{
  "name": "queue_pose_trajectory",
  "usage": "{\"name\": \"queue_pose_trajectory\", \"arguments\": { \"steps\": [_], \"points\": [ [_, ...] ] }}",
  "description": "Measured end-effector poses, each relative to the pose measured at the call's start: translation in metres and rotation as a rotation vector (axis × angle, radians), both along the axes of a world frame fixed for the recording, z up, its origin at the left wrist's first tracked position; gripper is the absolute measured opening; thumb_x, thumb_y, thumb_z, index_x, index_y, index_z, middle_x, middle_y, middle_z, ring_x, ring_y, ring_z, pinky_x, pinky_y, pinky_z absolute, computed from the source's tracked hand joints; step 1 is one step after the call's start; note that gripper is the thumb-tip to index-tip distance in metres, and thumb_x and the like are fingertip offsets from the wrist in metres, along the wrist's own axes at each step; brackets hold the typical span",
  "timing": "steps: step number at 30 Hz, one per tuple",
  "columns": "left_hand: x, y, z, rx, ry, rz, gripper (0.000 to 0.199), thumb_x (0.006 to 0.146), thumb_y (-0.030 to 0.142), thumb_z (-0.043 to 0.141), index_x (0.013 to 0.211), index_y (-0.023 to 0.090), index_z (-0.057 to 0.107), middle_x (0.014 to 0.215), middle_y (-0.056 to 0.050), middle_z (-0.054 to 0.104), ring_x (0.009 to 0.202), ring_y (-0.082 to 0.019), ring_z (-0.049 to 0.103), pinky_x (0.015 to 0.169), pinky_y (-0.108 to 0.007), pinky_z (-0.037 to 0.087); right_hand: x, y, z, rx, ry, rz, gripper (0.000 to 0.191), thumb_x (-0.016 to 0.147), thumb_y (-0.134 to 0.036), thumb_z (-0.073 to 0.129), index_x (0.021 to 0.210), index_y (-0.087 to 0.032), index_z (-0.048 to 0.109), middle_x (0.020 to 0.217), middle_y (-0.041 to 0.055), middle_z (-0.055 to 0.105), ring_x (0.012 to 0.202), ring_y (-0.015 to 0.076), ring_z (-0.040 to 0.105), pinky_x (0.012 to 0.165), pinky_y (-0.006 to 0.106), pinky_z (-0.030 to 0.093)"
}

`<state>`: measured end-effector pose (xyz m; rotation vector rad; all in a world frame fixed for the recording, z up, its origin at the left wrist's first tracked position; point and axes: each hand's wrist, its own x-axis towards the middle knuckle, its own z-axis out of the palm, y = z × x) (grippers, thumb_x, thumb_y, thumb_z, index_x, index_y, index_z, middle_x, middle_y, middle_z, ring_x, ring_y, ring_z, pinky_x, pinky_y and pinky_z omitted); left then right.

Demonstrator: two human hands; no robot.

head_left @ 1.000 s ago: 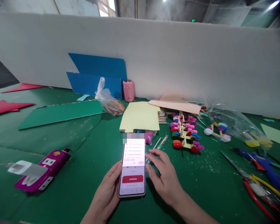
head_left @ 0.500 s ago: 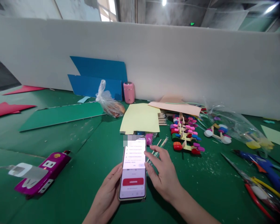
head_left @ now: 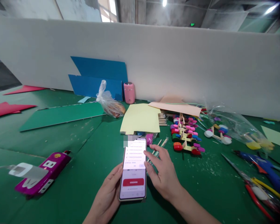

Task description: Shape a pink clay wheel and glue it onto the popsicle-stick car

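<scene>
A phone (head_left: 133, 174) with a lit screen is held upright over the green table, its top end away from me. My left hand (head_left: 109, 189) grips its left edge and lower back, the fingers partly hidden behind it. My right hand (head_left: 162, 172) is at the phone's right edge, fingers spread and curved, the fingertips at or just over the screen; whether they touch cannot be told. Beyond the phone lie a yellow sheet (head_left: 141, 118) and a small pink packet (head_left: 149, 139). Thin sticks in clear wrap (head_left: 163, 143) lie behind my right fingers.
A purple power strip (head_left: 46, 174) with a white plug is at left. Several small wheeled stick models (head_left: 186, 133) stand right of centre. Scissors (head_left: 245, 177) and a blue glue gun (head_left: 261, 161) lie at right. A pink bottle (head_left: 129, 92) and a bagged item (head_left: 113, 107) are further back.
</scene>
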<state>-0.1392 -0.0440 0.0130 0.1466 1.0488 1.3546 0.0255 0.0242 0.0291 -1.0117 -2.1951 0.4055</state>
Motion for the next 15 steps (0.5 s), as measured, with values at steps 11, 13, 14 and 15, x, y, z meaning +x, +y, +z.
{"name": "queue_pose_trajectory", "arguments": {
  "steps": [11,13,14,15],
  "points": [
    [-0.0009,0.0006,-0.0015,0.004,-0.002,0.001,0.037,0.075,0.023,0.062,0.111,0.015,0.056,0.095,-0.010,0.070,0.086,-0.025,0.065,0.072,-0.034,0.053,-0.0031,0.0022,0.0032,0.061,-0.079,0.018,0.032,0.084,-0.026,0.048,0.114,-0.018,0.056,0.123,0.0118,0.039,0.111,0.0274,0.037,0.088,0.046,0.038],
    [-0.0003,0.0008,-0.0006,0.002,-0.005,0.007,0.038,0.075,0.023,0.062,0.112,0.015,0.056,0.095,-0.010,0.070,0.087,-0.025,0.065,0.071,-0.034,0.053,-0.0044,0.0029,0.0043,0.068,-0.109,0.018,0.033,0.083,-0.028,0.050,0.114,-0.019,0.056,0.126,0.0117,0.037,0.112,0.0290,0.036,0.089,0.048,0.037],
    [-0.0001,0.0006,-0.0002,-0.003,-0.005,0.011,0.039,0.075,0.022,0.062,0.112,0.016,0.056,0.096,-0.010,0.070,0.088,-0.025,0.065,0.071,-0.034,0.054,-0.0047,0.0027,0.0045,0.067,-0.117,0.020,0.033,0.083,-0.028,0.050,0.113,-0.019,0.056,0.127,0.0113,0.037,0.112,0.0294,0.035,0.089,0.048,0.036],
    [0.0000,0.0004,0.0000,-0.010,-0.004,0.015,0.039,0.075,0.022,0.062,0.113,0.016,0.055,0.095,-0.009,0.070,0.088,-0.025,0.065,0.071,-0.034,0.054,-0.0048,0.0022,0.0045,0.065,-0.117,0.025,0.032,0.082,-0.028,0.050,0.112,-0.020,0.057,0.127,0.0107,0.036,0.112,0.0294,0.035,0.089,0.048,0.036]
  ]
}}
